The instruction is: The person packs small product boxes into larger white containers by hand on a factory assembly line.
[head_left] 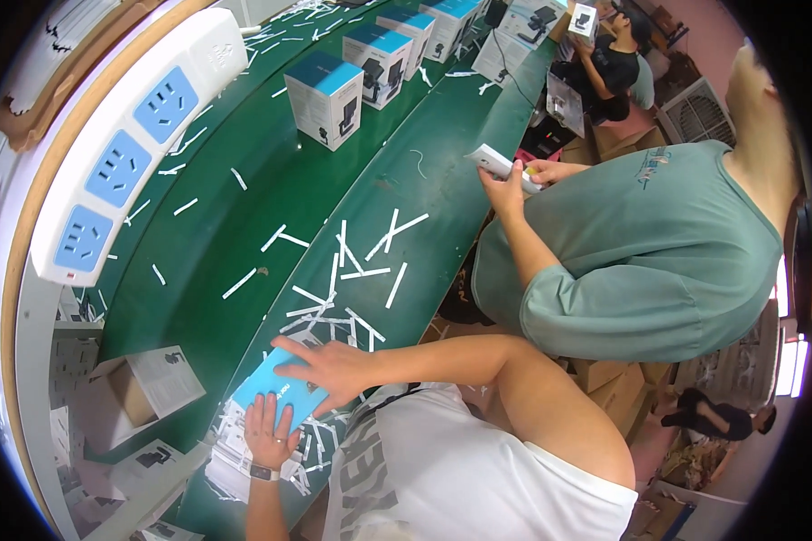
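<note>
At the near edge of the green bench, both my hands are on a blue and white carton (267, 386), its blue face turned up. My left hand (271, 437), with a ring and a wristband, lays its fingers over the carton's near edge. From the right, my right hand (334, 371) grips the same carton, its index finger stretched across the far corner. The undersides of both hands are hidden. Under and beside my left hand is a stack of white printed pieces (230, 469), with thin white paper strips (311, 446) scattered around it.
Several finished-looking blue-topped cartons (327, 99) line the far bench. An open white carton (153, 388) lies left of my hands. A power strip (122, 162) runs along the left. At right, a co-worker in a green shirt (632, 252) holds a white item (505, 169).
</note>
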`<state>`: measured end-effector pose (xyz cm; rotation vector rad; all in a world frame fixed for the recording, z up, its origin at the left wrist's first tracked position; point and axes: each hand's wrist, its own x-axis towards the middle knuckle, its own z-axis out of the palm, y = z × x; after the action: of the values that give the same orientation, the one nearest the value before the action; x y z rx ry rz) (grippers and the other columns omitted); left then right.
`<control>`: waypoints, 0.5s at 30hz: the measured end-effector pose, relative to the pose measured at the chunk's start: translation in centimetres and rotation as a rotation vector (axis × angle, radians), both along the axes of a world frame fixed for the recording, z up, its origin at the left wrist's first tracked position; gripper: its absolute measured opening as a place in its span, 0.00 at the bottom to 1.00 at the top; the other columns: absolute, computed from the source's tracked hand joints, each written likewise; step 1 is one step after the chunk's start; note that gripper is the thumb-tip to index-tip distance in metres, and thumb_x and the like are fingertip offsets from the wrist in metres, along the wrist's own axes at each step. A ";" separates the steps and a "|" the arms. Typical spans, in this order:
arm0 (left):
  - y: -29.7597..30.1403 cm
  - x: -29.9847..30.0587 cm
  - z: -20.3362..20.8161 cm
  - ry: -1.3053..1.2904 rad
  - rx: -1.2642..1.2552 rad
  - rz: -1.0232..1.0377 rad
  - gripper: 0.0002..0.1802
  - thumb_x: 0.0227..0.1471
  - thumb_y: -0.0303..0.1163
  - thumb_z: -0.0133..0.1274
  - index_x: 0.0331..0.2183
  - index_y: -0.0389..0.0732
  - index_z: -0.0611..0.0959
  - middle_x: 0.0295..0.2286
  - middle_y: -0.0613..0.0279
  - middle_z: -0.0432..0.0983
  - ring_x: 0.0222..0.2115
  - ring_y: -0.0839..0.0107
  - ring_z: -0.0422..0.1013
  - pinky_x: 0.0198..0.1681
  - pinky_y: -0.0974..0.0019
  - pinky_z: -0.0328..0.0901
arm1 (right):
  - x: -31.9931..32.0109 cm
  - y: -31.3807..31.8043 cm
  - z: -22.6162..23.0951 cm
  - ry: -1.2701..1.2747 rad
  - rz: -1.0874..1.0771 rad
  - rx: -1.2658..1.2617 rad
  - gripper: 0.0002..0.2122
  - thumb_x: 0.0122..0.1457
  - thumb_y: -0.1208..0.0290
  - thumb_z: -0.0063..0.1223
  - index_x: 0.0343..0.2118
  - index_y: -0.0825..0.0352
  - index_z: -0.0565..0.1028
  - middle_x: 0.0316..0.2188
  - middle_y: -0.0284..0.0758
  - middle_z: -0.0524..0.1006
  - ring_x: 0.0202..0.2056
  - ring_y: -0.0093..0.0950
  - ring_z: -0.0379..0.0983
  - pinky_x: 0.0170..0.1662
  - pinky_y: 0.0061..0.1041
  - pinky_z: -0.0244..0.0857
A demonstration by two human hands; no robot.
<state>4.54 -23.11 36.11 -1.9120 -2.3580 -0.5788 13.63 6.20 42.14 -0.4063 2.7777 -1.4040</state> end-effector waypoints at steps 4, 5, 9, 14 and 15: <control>0.8 -0.7 -1.4 0.036 0.033 0.052 0.27 0.65 0.51 0.42 0.59 0.50 0.71 0.60 0.47 0.64 0.60 0.41 0.61 0.58 0.38 0.56 | -1.6 1.1 -1.7 0.042 0.027 0.047 0.41 0.40 0.59 0.74 0.59 0.63 0.65 0.67 0.52 0.48 0.36 0.34 0.82 0.36 0.32 0.74; 0.7 -1.3 -1.8 0.020 0.012 0.052 0.26 0.63 0.50 0.45 0.59 0.52 0.72 0.61 0.46 0.63 0.61 0.41 0.59 0.58 0.37 0.56 | -2.4 1.1 -2.2 0.081 0.020 0.098 0.41 0.41 0.59 0.74 0.60 0.63 0.64 0.67 0.52 0.48 0.35 0.34 0.82 0.36 0.32 0.75; 0.4 -3.7 -0.1 0.001 -0.037 0.031 0.26 0.59 0.50 0.51 0.57 0.58 0.75 0.62 0.45 0.59 0.63 0.41 0.54 0.59 0.36 0.55 | -5.2 0.6 -1.7 0.015 0.059 -0.036 0.41 0.42 0.57 0.73 0.60 0.62 0.64 0.67 0.52 0.48 0.34 0.34 0.82 0.34 0.31 0.75; 0.4 -8.2 3.4 -0.014 -0.065 0.073 0.28 0.55 0.48 0.55 0.57 0.55 0.75 0.62 0.48 0.61 0.62 0.43 0.56 0.61 0.37 0.55 | -10.1 -0.4 -1.7 0.028 0.080 -0.058 0.40 0.41 0.56 0.74 0.59 0.60 0.65 0.67 0.50 0.49 0.33 0.34 0.82 0.35 0.30 0.76; 1.0 -9.8 4.5 -0.019 -0.063 0.045 0.29 0.53 0.45 0.57 0.57 0.51 0.75 0.60 0.49 0.63 0.61 0.45 0.59 0.61 0.40 0.57 | -11.4 -0.3 -2.1 0.056 0.061 -0.018 0.40 0.41 0.54 0.74 0.58 0.59 0.66 0.66 0.50 0.50 0.33 0.35 0.82 0.36 0.31 0.76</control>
<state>-5.25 -22.13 40.61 -1.8805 -2.4525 -0.5278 2.22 5.93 40.05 -0.5335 2.7719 -1.4280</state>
